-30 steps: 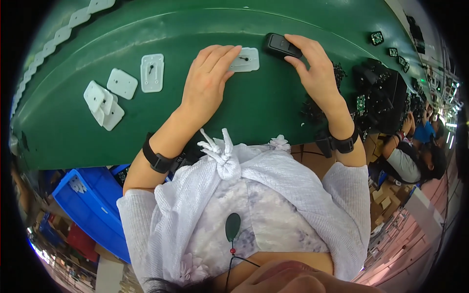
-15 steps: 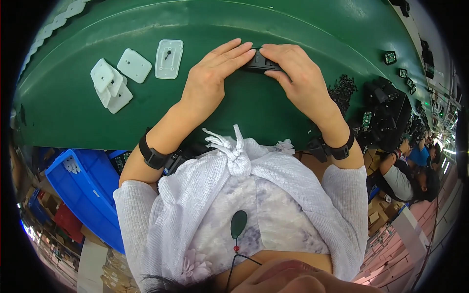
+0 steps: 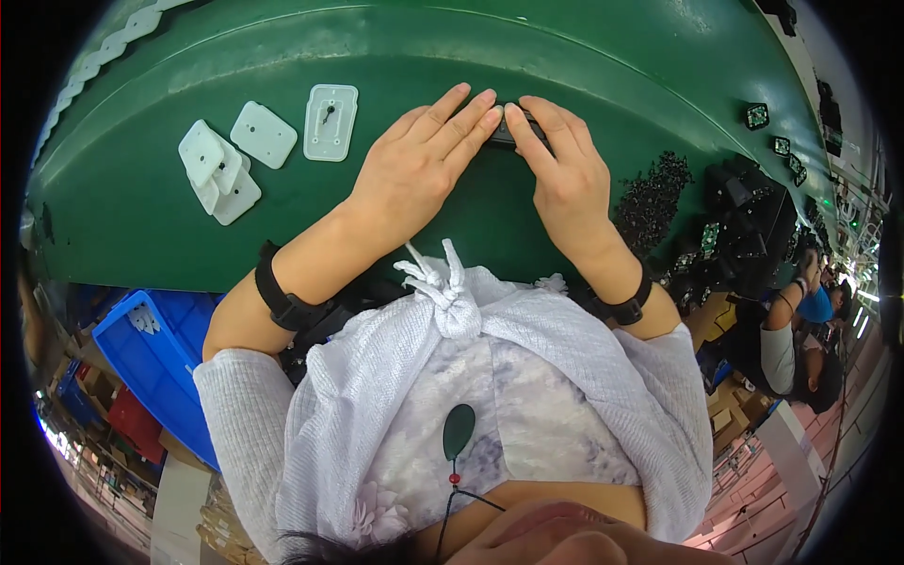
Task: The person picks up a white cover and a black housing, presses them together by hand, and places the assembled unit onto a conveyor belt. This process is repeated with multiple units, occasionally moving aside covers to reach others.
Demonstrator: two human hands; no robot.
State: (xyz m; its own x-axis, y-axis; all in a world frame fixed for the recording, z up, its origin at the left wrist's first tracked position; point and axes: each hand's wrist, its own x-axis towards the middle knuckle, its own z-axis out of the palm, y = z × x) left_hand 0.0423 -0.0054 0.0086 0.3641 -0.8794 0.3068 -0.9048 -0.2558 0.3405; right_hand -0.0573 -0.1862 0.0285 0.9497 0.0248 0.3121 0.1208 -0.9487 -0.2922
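A small black plastic casing (image 3: 503,137) lies on the green tabletop in front of me, mostly covered by my fingers. My left hand (image 3: 412,162) holds its left side, with long fingers laid together over that end and the thumb hidden. My right hand (image 3: 565,155) grips it from the right, fingertips bent down onto the top and far edge. The two hands nearly meet at the fingertips. To their left lies a pale rounded rectangular plate (image 3: 330,122) with a small dark part on it.
Several pale plates (image 3: 219,172) lie further left, some stacked loosely. On the right are a heap of tiny black parts (image 3: 652,202), black casings (image 3: 753,207) and small circuit boards (image 3: 756,116). A blue bin (image 3: 160,367) stands below the table's left edge. Another person sits at far right.
My right hand has turned, its fingers moving from the casing's right end onto its top. The left hand has shifted slightly right and nearer, covering more of the casing.
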